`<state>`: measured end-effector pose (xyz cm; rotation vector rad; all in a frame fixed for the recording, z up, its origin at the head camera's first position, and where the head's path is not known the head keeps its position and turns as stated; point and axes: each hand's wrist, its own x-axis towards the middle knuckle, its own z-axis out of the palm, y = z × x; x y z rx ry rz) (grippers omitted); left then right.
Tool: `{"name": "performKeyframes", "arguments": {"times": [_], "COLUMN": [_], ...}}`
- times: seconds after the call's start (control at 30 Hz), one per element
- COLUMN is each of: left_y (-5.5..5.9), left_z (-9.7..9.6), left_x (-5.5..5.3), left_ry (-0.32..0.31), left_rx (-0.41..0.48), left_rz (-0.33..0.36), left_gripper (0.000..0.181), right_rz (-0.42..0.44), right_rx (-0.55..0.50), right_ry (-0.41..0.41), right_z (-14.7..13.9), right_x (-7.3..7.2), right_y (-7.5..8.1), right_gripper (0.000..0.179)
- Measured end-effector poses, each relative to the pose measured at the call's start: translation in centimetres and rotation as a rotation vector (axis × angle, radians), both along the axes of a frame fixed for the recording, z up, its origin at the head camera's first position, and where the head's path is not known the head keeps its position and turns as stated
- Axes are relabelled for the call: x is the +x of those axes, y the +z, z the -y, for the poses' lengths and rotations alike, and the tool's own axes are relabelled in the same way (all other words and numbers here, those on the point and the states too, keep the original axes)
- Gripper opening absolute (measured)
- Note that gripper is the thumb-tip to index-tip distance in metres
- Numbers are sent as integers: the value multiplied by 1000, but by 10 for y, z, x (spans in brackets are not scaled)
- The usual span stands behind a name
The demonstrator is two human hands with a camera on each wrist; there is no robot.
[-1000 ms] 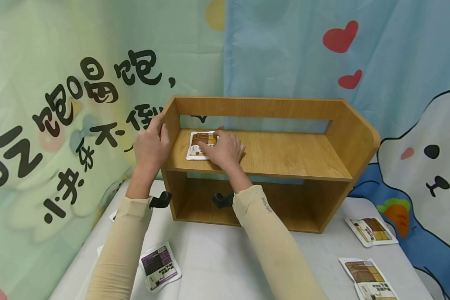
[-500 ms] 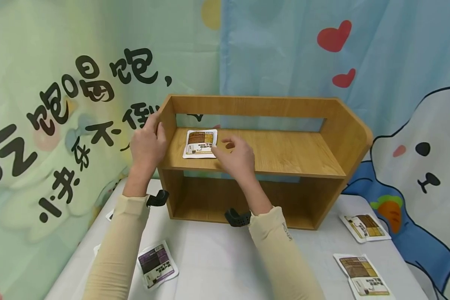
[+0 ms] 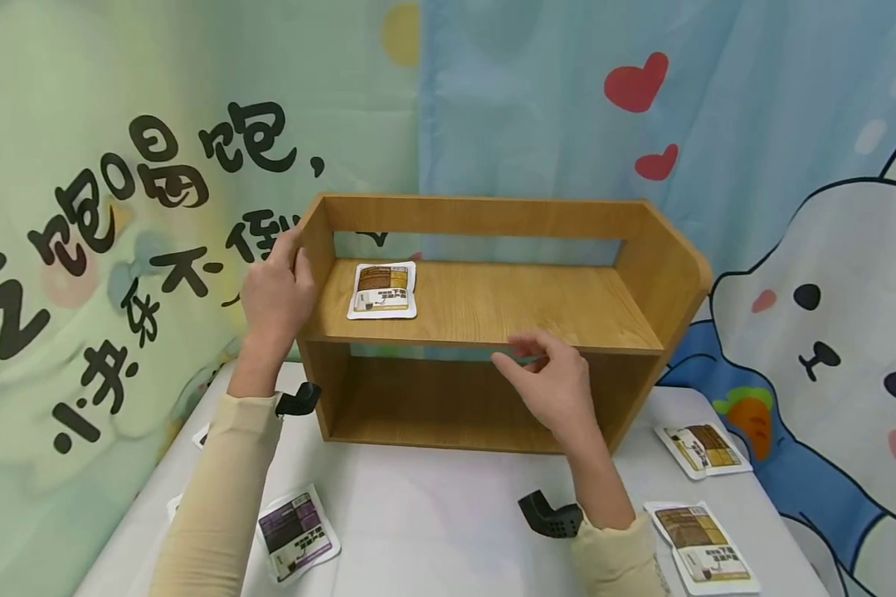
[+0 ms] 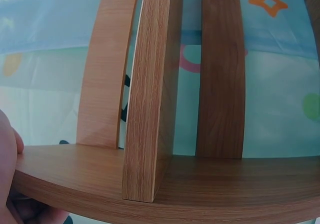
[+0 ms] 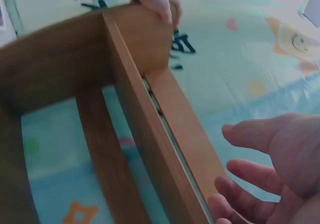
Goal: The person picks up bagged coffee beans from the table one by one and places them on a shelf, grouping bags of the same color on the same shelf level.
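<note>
My left hand [image 3: 278,286] grips the left side panel of a small wooden shelf [image 3: 478,207]. In the left wrist view, that panel's edge lies between the thumb and the curled fingers of the left hand [image 4: 7,169]. A white pouch with a brown and yellow label [image 3: 383,290] lies flat at the left end of the upper board. My right hand [image 3: 556,385] is in front of the shelf's right half, holding nothing, its fingers loosely bent. The right wrist view shows the right hand [image 5: 280,169] with thumb and fingers apart.
Two brown-labelled pouches, one farther back [image 3: 703,449] and one nearer [image 3: 702,547], lie on the white table [image 3: 418,531] at the right. A purple-labelled pouch [image 3: 296,535] lies at front left, partly behind the left sleeve. Printed curtains [image 3: 523,99] hang behind.
My right hand has let go of the pouch on the upper board and moved right and toward me. The left hand still grips the shelf. The head view has shifted slightly right.
</note>
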<state>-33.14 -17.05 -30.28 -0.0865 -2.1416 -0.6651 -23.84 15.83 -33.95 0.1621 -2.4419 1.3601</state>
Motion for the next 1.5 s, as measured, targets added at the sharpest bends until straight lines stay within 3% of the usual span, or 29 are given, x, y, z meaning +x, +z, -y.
{"name": "performKeyframes", "arguments": {"times": [0.17, 0.53, 0.73, 0.9, 1.0, 1.1, 1.23, 1.3, 1.5], "left_y": [0, 2, 2, 4, 4, 2, 1, 0, 0], "left_z": [3, 3, -1, -2, -2, -1, 0, 0, 0], "left_x": [2, 3, 3, 4, 3, 3, 2, 1, -1], "left_ry": [-1, -8, -11, -15, -14, -10, -6, -9, -11], "left_rx": [7, -13, -12, -17, -16, -16, -19, -19, -3], "left_rz": [-9, -1, 4, 8, 12, 11, 7, 0, -24], "left_gripper": [34, 35, 35, 34, 34, 35, 35, 34, 33], "right_rz": [48, 270, 428, 619, 681, 711, 729, 755, 819], "right_rx": [49, 130, 170, 113, 96, 126, 164, 157, 98], "right_ry": [-40, -196, -282, -376, -419, -400, -294, -244, -197], "right_z": [-37, -124, -183, -231, -252, -269, -284, -287, -278], "right_x": [14, 44, 61, 70, 75, 77, 76, 75, 72], "right_y": [-12, -53, -84, -119, -140, -156, -172, -179, -193], "right_gripper": [35, 48, 64, 76, 77, 79, 92, 101, 114]}}
